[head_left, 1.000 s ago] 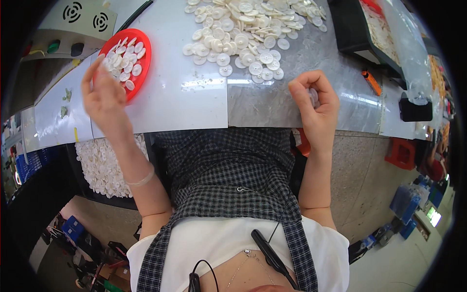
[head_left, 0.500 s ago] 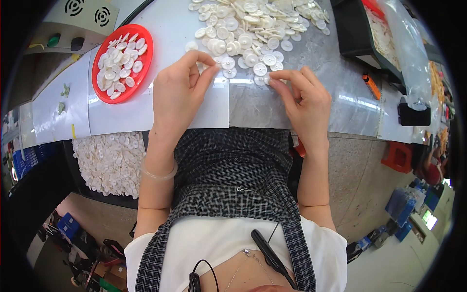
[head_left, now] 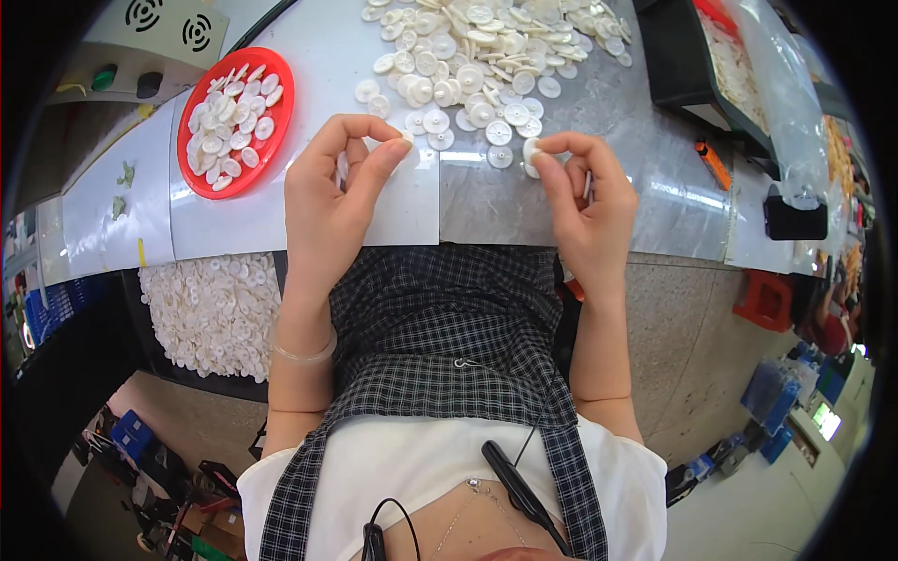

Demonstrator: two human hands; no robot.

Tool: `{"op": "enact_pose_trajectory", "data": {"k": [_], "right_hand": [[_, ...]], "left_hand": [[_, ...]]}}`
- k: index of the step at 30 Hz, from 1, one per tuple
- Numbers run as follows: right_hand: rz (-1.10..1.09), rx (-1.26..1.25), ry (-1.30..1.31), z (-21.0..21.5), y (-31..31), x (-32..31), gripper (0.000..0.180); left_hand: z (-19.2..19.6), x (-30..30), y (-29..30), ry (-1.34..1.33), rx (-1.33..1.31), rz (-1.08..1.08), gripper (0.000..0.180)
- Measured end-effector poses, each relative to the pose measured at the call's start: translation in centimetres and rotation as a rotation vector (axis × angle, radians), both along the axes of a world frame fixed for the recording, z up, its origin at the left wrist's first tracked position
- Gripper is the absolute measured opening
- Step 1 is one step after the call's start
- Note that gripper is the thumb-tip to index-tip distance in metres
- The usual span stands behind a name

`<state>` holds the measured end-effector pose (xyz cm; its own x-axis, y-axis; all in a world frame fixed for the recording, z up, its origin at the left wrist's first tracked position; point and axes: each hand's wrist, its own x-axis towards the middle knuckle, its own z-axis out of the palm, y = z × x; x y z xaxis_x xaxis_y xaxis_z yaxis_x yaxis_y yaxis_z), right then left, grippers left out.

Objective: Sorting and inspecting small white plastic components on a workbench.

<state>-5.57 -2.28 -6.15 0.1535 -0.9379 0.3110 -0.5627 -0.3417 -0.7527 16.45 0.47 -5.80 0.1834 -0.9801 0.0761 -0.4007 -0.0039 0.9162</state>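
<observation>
R disc [head_left: 530, 156] is up off the table [head_left: 505, 210], pinched btwn thumb & index of my R hand [head_left: 596, 206]; a 2nd pale disc [head_left: 587, 184] shows edge-on by that hand's curled fingers. L disc [head_left: 409, 137] is mostly hidden, caught at the thumb & index tips of my L hand [head_left: 327, 201], other fingers curled in; a whitish bit [head_left: 342, 171] shows inside them, can't tell exactly what. Hands are apart, both nr the table's front edge. Just beyond my fingertips, a few loose discs [head_left: 437, 122] lie flat at the near end of the big pile [head_left: 477, 47], which spreads toward the far side. L of my L hand, the red plate [head_left: 282, 122] holds more white discs, heaped & overlapping. Past it, upper L, a grey machine [head_left: 178, 56] w/ green & black knobs. Upper R, a black bin [head_left: 669, 70] w/ pale pieces in it, clear bag [head_left: 786, 122] hanging by it; orange stick [head_left: 714, 166] nr its foot, phone [head_left: 796, 219] farther R. Below the table, lower L, a tub of small white pcs [head_left: 210, 318]; checked apron [head_left: 440, 323] over my lap, red stool [head_left: 764, 301] off R.
</observation>
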Motion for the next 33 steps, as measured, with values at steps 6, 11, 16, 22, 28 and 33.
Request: {"op": "enact_pose_trajectory", "data": {"k": [6,11,16,22,28,33], "right_hand": [[0.28,0.794,-1.04,0.7,1.1,0.4,0.022],[0.523,1.287,-1.732,-0.6,1.2,1.2,0.024],[0.508,1.423,-1.857,-0.1,1.3,1.9,0.024],[0.548,1.489,-1.915,-0.5,1.5,1.9,0.024],[0.572,1.493,-1.958,-0.9,1.6,2.0,0.026],[0.616,1.465,-1.981,-1.2,1.5,1.8,0.021]], "left_hand": [[0.6,-0.4,0.5,1.513,0.395,-0.314,0.031],[-0.2,-1.4,0.5,1.99,0.495,-0.477,0.035],[-0.2,-1.6,0.6,2.056,0.54,-0.442,0.023],[-0.4,-1.9,0.8,2.068,0.535,-0.446,0.025],[-0.6,-1.9,0.9,2.011,0.526,-0.465,0.026],[1.6,1.0,0.5,1.373,0.27,-0.097,0.023]]}}
